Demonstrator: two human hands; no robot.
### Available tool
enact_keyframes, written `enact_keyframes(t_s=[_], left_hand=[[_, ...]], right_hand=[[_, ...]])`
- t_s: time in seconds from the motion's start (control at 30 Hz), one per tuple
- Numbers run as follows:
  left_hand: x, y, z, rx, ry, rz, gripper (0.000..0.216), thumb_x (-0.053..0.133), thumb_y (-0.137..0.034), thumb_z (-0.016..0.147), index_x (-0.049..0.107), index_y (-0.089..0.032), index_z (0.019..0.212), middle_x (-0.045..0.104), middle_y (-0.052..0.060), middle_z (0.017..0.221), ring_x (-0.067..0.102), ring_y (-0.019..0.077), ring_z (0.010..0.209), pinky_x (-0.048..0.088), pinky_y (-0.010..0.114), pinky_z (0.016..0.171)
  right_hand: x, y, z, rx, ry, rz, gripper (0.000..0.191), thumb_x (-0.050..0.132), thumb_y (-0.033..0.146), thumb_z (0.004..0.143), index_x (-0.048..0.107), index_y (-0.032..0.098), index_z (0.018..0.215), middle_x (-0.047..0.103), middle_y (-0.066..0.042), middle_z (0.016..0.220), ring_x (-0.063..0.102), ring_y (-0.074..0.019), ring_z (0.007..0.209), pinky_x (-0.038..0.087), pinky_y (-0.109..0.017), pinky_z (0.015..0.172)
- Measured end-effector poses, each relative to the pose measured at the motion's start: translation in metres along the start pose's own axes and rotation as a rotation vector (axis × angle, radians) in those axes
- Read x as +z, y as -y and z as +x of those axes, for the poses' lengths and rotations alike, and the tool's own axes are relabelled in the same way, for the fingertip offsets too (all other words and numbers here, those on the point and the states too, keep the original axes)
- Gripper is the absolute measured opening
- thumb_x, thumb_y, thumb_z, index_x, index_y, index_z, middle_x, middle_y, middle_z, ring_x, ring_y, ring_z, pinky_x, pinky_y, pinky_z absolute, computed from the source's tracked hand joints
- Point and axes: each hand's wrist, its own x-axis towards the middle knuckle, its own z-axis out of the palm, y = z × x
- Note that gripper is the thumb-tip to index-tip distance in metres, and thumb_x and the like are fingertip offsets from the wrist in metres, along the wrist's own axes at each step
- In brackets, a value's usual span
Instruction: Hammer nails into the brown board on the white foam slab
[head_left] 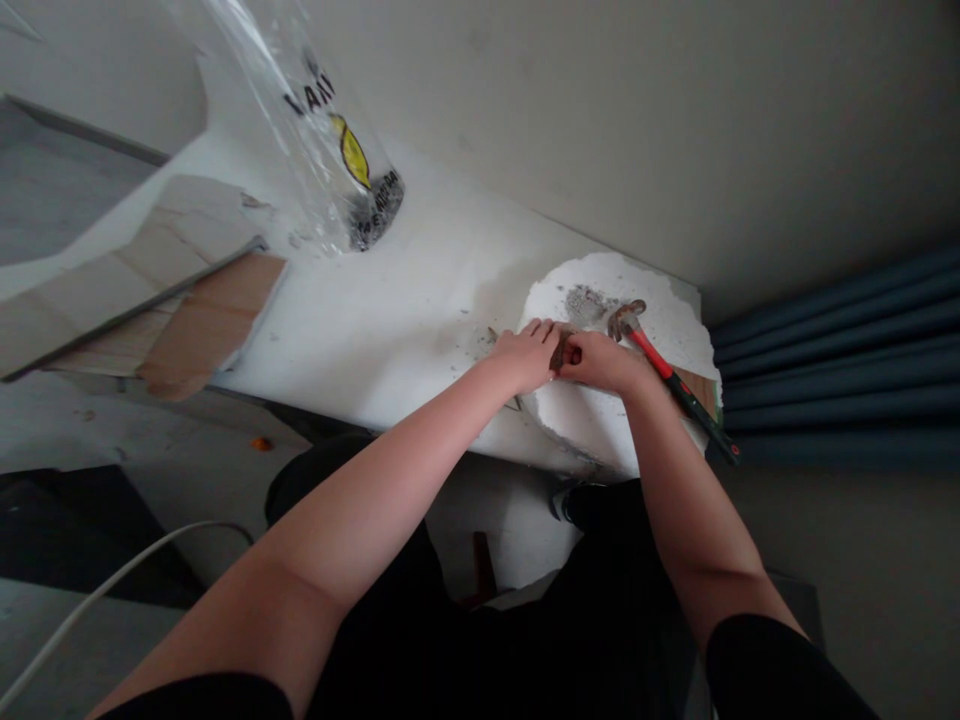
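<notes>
Piece of brownish material [561, 350] between both hands [527, 356], close together, exact grip unclear

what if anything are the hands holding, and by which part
The left hand and right hand meet at a small brownish piece, seemingly held between them; they hide which part is gripped.

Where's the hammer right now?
Head view, right of centre: the hammer lies on the ragged white slab, just beyond the right hand, its handle end near the blue curtain.
</notes>
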Motion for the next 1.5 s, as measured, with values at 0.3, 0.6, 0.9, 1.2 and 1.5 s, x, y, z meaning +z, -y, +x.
enact_keyframes(t_s=[0.3, 0.6, 0.9, 1.2, 1.5], left_hand=[[0.0011, -0.0008, 0.0003, -0.002, -0.010, -0.003, 0.074, 0.046, -0.038, 0.100, 0.020, -0.011, 0.163, 0.022, 0.015, 0.170, 0.022, 0.0288, 0.156, 0.043, 0.050, 0.114], [-0.0018, -0.0018, 0.0004, -0.005, 0.004, 0.000, 0.074, 0.047, -0.039, 0.100, 0.021, -0.010, 0.162, 0.022, 0.015, 0.170, 0.021, 0.0287, 0.157, 0.043, 0.051, 0.114], [-0.0022, -0.0022, -0.0007, -0.008, 0.008, -0.025, 0.071, 0.047, -0.037, 0.100, 0.022, -0.016, 0.163, 0.023, 0.015, 0.170, 0.021, 0.0299, 0.156, 0.041, 0.049, 0.114], [-0.0043, -0.0032, -0.0023, -0.003, 0.006, -0.017, 0.072, 0.048, -0.036, 0.100, 0.021, -0.014, 0.163, 0.022, 0.017, 0.170, 0.022, 0.0293, 0.156, 0.040, 0.048, 0.116], [-0.0026, -0.0014, -0.0003, -0.007, 0.022, -0.004, 0.075, 0.047, -0.039, 0.100, 0.017, -0.013, 0.164, 0.019, 0.015, 0.171, 0.019, 0.0292, 0.157, 0.041, 0.050, 0.116]], right_hand=[[-0.0014, 0.0041, 0.0000, 0.000, -0.006, -0.030, 0.012, 0.070, 0.028, 0.075, 0.063, 0.018, 0.073, 0.067, -0.005, 0.073, 0.053, -0.0162, 0.065, 0.034, -0.028, 0.059], [-0.0023, 0.0035, 0.0016, -0.017, 0.007, -0.053, 0.014, 0.069, 0.029, 0.076, 0.062, 0.019, 0.071, 0.067, -0.005, 0.073, 0.052, -0.0161, 0.063, 0.033, -0.029, 0.058], [-0.0018, 0.0060, 0.0005, -0.003, -0.001, -0.065, 0.012, 0.071, 0.029, 0.076, 0.067, 0.017, 0.075, 0.069, -0.007, 0.077, 0.055, -0.0179, 0.066, 0.035, -0.029, 0.060], [-0.0005, 0.0039, 0.0016, -0.033, -0.006, -0.049, 0.016, 0.070, 0.030, 0.075, 0.061, 0.019, 0.068, 0.066, -0.006, 0.072, 0.051, -0.0168, 0.063, 0.032, -0.030, 0.058], [0.0019, -0.0021, -0.0017, -0.042, -0.045, 0.050, 0.013, 0.070, 0.025, 0.076, 0.058, 0.020, 0.072, 0.066, -0.003, 0.073, 0.053, -0.0163, 0.065, 0.034, -0.027, 0.059]])
